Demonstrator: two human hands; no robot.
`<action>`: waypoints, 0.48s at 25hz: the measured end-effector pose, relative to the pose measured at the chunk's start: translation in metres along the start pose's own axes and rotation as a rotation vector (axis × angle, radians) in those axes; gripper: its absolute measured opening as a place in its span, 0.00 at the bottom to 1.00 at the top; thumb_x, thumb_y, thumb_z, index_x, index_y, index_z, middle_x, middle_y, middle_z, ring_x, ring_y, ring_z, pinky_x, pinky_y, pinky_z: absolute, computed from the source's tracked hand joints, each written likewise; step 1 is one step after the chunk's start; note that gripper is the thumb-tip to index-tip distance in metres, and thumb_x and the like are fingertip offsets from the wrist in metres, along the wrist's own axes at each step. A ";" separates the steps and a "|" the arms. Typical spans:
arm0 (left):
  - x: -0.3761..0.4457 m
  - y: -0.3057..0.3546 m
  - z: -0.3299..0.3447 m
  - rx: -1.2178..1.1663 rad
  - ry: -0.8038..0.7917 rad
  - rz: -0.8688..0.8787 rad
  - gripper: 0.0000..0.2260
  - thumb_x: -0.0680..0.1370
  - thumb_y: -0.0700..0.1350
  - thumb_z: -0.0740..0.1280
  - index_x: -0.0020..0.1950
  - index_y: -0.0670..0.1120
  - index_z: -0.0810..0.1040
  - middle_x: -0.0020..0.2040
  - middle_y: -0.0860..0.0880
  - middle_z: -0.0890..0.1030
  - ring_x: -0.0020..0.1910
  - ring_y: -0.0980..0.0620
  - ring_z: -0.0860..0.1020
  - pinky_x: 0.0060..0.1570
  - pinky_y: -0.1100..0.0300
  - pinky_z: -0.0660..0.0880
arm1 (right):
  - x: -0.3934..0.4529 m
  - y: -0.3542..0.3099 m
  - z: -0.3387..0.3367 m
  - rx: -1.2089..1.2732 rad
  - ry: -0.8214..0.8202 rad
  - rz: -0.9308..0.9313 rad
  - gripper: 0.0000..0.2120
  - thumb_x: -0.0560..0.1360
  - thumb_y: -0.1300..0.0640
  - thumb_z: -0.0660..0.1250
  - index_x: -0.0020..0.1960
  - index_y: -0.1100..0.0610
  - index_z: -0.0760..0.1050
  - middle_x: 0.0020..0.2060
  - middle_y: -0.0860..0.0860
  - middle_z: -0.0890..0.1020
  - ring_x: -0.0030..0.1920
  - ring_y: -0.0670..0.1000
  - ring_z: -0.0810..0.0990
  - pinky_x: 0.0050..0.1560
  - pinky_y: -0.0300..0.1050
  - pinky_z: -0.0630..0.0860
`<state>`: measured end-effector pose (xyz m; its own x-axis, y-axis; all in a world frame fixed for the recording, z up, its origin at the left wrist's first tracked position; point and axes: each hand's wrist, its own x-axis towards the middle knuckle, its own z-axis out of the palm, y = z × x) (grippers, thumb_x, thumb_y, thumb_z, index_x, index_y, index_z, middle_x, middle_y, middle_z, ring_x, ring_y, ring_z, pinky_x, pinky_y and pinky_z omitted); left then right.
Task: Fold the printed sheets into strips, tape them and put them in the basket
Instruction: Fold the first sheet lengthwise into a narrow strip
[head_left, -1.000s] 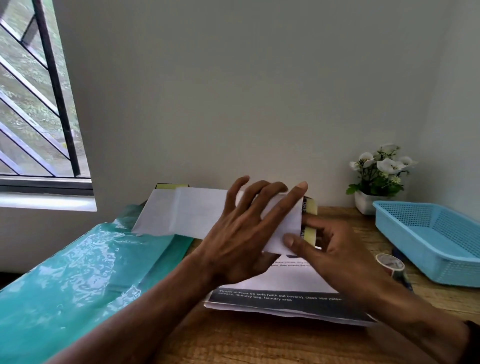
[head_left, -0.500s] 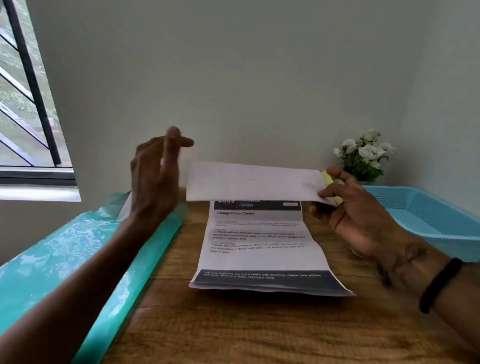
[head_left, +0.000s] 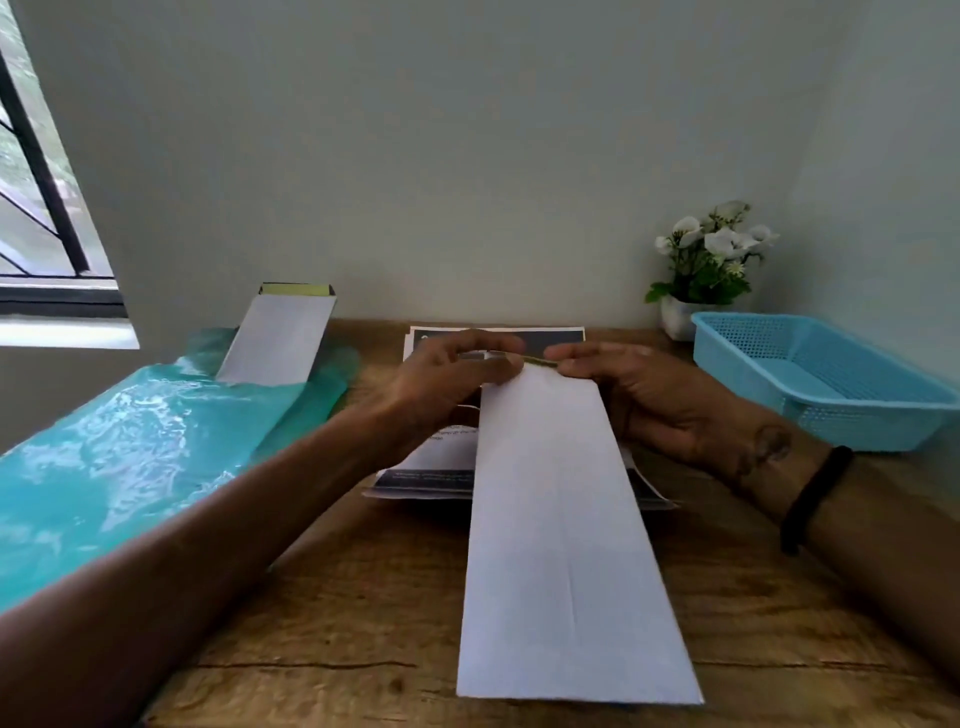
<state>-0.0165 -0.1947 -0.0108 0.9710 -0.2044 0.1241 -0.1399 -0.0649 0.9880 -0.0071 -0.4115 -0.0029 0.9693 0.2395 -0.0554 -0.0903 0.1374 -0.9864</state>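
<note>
strip now turned lengthwise; both hands pinch its far end, tape blurred.

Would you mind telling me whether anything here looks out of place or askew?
One thing stands out: a folded strip leans tilted against the wall on the green plastic sheet, not in the blue basket, whose visible part looks empty. Otherwise both hands pinch the far end of another strip over the printed stack.
</note>
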 end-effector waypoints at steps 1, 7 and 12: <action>-0.001 0.000 0.000 0.014 0.026 0.010 0.10 0.79 0.43 0.73 0.61 0.46 0.85 0.57 0.41 0.86 0.51 0.45 0.85 0.49 0.53 0.84 | 0.000 0.001 0.000 -0.005 0.010 -0.008 0.17 0.78 0.66 0.68 0.67 0.66 0.78 0.53 0.60 0.85 0.48 0.54 0.85 0.48 0.45 0.84; -0.006 -0.003 0.001 0.413 0.146 0.254 0.09 0.81 0.52 0.70 0.59 0.54 0.86 0.50 0.48 0.86 0.44 0.53 0.84 0.36 0.66 0.78 | 0.006 0.008 -0.001 0.020 0.090 -0.074 0.17 0.76 0.63 0.73 0.63 0.67 0.80 0.56 0.62 0.86 0.57 0.61 0.84 0.54 0.50 0.85; -0.008 -0.010 0.001 0.895 0.212 0.583 0.12 0.83 0.57 0.66 0.63 0.58 0.84 0.59 0.53 0.75 0.55 0.57 0.75 0.51 0.67 0.70 | 0.006 0.005 0.000 0.115 0.141 -0.104 0.17 0.76 0.67 0.71 0.65 0.64 0.78 0.51 0.59 0.85 0.46 0.54 0.85 0.50 0.47 0.83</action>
<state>-0.0230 -0.1936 -0.0215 0.7114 -0.2672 0.6500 -0.5967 -0.7182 0.3579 -0.0019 -0.4096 -0.0081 0.9964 0.0827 0.0166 -0.0059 0.2653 -0.9641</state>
